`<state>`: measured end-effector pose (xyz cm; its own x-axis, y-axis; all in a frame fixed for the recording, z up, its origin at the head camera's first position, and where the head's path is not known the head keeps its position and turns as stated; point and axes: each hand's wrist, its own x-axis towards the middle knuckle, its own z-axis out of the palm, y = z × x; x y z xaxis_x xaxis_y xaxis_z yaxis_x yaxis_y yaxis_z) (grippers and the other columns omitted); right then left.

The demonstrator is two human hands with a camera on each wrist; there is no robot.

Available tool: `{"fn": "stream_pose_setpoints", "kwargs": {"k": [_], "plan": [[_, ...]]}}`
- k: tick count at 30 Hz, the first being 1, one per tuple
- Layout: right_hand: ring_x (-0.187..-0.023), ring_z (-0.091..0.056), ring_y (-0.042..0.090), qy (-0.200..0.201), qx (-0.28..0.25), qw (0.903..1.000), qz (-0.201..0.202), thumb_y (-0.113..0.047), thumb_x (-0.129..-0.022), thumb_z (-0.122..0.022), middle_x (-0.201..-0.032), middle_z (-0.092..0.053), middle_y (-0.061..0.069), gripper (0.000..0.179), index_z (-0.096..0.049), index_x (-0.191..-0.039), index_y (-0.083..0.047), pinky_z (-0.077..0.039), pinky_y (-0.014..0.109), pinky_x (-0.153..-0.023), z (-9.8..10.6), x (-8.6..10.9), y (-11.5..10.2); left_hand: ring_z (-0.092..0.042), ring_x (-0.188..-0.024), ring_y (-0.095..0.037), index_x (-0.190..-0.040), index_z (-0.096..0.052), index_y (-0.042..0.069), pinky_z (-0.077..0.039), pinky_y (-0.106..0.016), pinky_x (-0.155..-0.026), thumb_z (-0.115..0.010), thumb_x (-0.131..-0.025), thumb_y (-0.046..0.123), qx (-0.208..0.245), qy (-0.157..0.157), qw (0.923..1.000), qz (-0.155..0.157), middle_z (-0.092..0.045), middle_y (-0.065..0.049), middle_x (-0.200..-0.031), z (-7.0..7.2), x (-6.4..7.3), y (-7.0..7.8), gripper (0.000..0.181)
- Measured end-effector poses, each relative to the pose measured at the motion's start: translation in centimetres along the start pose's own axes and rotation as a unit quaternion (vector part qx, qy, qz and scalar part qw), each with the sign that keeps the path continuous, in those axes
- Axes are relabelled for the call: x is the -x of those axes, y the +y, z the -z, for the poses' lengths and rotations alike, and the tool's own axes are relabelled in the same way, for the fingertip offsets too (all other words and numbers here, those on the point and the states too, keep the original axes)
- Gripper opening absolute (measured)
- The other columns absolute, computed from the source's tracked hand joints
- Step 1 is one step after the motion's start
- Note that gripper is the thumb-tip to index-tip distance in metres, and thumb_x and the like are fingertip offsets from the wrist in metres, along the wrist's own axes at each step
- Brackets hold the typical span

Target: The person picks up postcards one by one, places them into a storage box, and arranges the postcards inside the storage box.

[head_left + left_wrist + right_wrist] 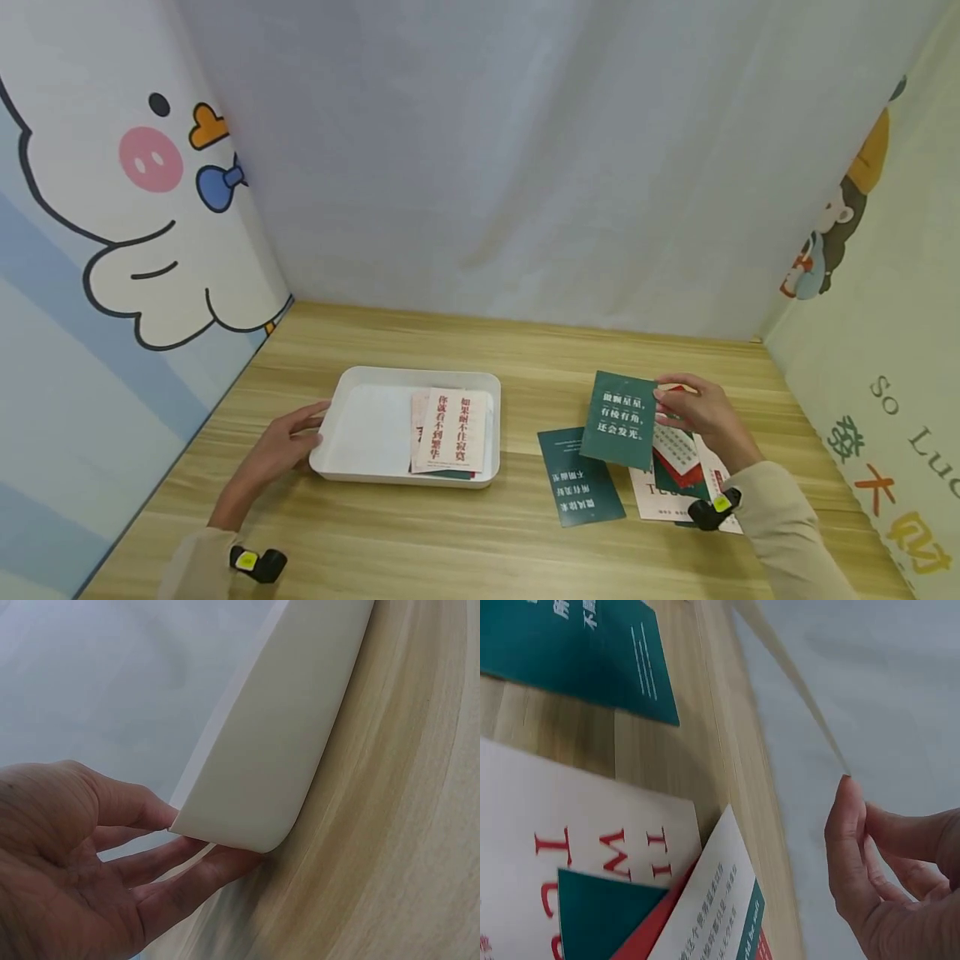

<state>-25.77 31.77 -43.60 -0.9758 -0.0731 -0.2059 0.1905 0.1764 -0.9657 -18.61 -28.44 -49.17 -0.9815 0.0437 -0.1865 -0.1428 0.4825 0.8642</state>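
Note:
My right hand pinches a dark green card with white printed characters by its right edge, above the table. In the right wrist view the card shows nearly edge-on between thumb and fingertips. My left hand holds the left side of a white tray, its fingertips at the rim and low on the outer wall in the left wrist view. Several printed cards lie stacked in the tray's right part, a pale one with red characters uppermost.
Another green card lies on the wooden table, just left of an overlapping pile of red, white and green cards under my right hand. A pale curtain stands behind, with printed curtains at both sides.

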Motion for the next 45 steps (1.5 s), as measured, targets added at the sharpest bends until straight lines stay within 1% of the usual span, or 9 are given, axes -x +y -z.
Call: {"fn": "stream_pose_setpoints", "kwargs": {"k": [6, 10, 13, 16, 20, 29, 32, 38, 45], "plan": [[-0.080, -0.072, 0.008, -0.020, 0.009, 0.9995, 0.024, -0.007, -0.104, -0.063, -0.092, -0.071, -0.005, 0.038, -0.055, -0.138, 0.008, -0.063, 0.030, -0.076, -2.8, -0.4, -1.2, -0.069, -0.108, -0.037, -0.161, -0.032, -0.005, -0.059, -0.035, -0.069, -0.051, -0.105, 0.002, 0.010, -0.005, 0.9999, -0.007, -0.041, -0.042, -0.153, 0.0, -0.3, -0.1, 0.060], [-0.080, -0.071, 0.009, -0.015, -0.013, 0.9995, 0.025, -0.007, -0.103, -0.064, -0.090, -0.072, -0.005, 0.041, -0.053, -0.139, 0.009, -0.063, 0.032, -0.078, -5.0, -0.9, -1.9, -0.070, -0.106, -0.035, -0.161, -0.031, -0.006, -0.059, -0.035, -0.068, -0.051, -0.105, 0.001, 0.020, -0.013, 0.9996, -0.013, -0.040, -0.043, -0.153, 0.0, -0.3, 0.1, 0.060], [-0.079, -0.071, 0.010, -0.009, -0.046, 0.9988, 0.014, -0.004, -0.102, -0.065, -0.087, -0.072, -0.004, 0.036, -0.056, -0.136, 0.006, -0.063, 0.032, -0.077, -7.1, -1.4, -2.3, -0.070, -0.106, -0.035, -0.161, -0.030, -0.007, -0.060, -0.036, -0.068, -0.051, -0.105, 0.000, 0.029, -0.017, 0.9994, -0.012, -0.040, -0.044, -0.153, 0.0, -0.2, 0.2, 0.060], [-0.078, -0.071, 0.011, -0.008, -0.063, 0.9979, 0.012, -0.002, -0.102, -0.065, -0.087, -0.071, -0.001, 0.037, -0.055, -0.136, 0.008, -0.063, 0.031, -0.075, -9.2, -2.1, -2.4, -0.070, -0.106, -0.036, -0.161, -0.030, -0.007, -0.060, -0.037, -0.069, -0.051, -0.105, 0.000, 0.028, -0.014, 0.9995, -0.006, -0.039, -0.044, -0.153, 0.0, -0.2, 0.3, 0.060], [-0.076, -0.070, 0.011, -0.014, -0.062, 0.9978, 0.019, 0.000, -0.101, -0.064, -0.087, -0.071, 0.001, 0.041, -0.053, -0.139, 0.012, -0.063, 0.032, -0.073, -11.9, -2.9, -2.3, -0.069, -0.107, -0.036, -0.161, -0.031, -0.006, -0.060, -0.037, -0.069, -0.051, -0.105, 0.000, 0.023, -0.011, 0.9997, 0.001, -0.039, -0.043, -0.153, 0.0, -0.2, 0.4, 0.060], [-0.069, -0.069, 0.013, -0.026, -0.097, 0.9943, 0.038, 0.009, -0.098, -0.064, -0.080, -0.071, 0.002, 0.034, -0.057, -0.130, 0.016, -0.063, 0.034, -0.067, -17.2, -4.1, -1.6, -0.069, -0.106, -0.035, -0.161, -0.032, -0.005, -0.059, -0.037, -0.069, -0.051, -0.104, 0.001, 0.016, -0.008, 0.9998, 0.012, -0.040, -0.042, -0.153, 0.0, -0.2, 0.0, 0.060], [-0.069, -0.069, 0.014, -0.032, -0.098, 0.9940, 0.039, 0.010, -0.097, -0.063, -0.081, -0.072, 0.005, 0.031, -0.058, -0.128, 0.016, -0.064, 0.037, -0.069, -18.8, -4.2, -1.5, -0.069, -0.107, -0.036, -0.161, -0.032, -0.004, -0.060, -0.037, -0.070, -0.051, -0.105, 0.002, 0.014, -0.007, 0.9997, 0.016, -0.040, -0.041, -0.154, -0.1, -0.2, -0.2, 0.060], [-0.068, -0.069, 0.015, -0.029, -0.084, 0.9952, 0.042, 0.010, -0.097, -0.064, -0.088, -0.073, 0.014, 0.029, -0.062, -0.126, 0.012, -0.064, 0.043, -0.073, -21.2, -4.5, -1.7, -0.069, -0.106, -0.036, -0.161, -0.032, -0.005, -0.059, -0.036, -0.069, -0.051, -0.104, 0.001, 0.015, 0.000, 0.9999, 0.008, -0.041, -0.042, -0.153, 0.0, -0.1, -0.2, 0.060], [-0.067, -0.068, 0.016, -0.021, -0.066, 0.9965, 0.047, 0.012, -0.095, -0.065, -0.088, -0.072, 0.018, 0.026, -0.065, -0.121, 0.011, -0.063, 0.034, -0.063, -23.0, -4.5, -1.9, -0.069, -0.107, -0.036, -0.160, -0.033, -0.006, -0.058, -0.035, -0.067, -0.051, -0.104, 0.000, 0.010, 0.000, 1.0000, -0.001, -0.042, -0.042, -0.152, 0.1, 0.1, 0.1, 0.059]]}}
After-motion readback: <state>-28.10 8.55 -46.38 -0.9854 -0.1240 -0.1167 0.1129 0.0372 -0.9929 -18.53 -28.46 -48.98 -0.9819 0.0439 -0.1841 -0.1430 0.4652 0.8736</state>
